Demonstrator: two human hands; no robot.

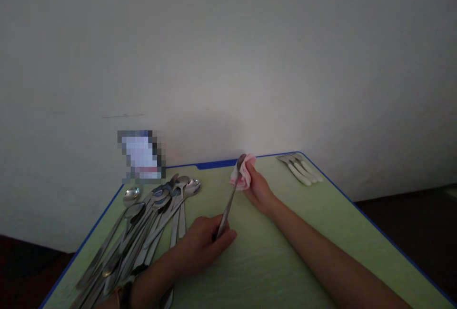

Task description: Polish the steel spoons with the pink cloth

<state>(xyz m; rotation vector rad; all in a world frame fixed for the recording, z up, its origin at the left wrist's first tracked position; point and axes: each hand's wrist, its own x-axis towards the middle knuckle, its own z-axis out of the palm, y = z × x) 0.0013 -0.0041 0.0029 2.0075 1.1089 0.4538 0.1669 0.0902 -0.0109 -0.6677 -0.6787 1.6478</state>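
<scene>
My left hand [209, 242] is closed around the handle end of a long metal spoon [232, 194], which tilts up and away over the table. The spoon's bowl end rests against a pink and white cloth [245, 178]. That cloth is gripped in my right hand [260, 190], whose fingers are partly hidden behind it. Left of my left hand, a heap of metal spoons [153, 223] lies on the green tabletop [264, 256], handles mostly toward me. My left forearm covers part of the heap.
Several forks with white handles [302, 171] lie side by side at the far right of the table. A blurred-out device with a lit screen [141, 156] stands at the far left corner. Behind the table's blue edge rises a plain wall [228, 61].
</scene>
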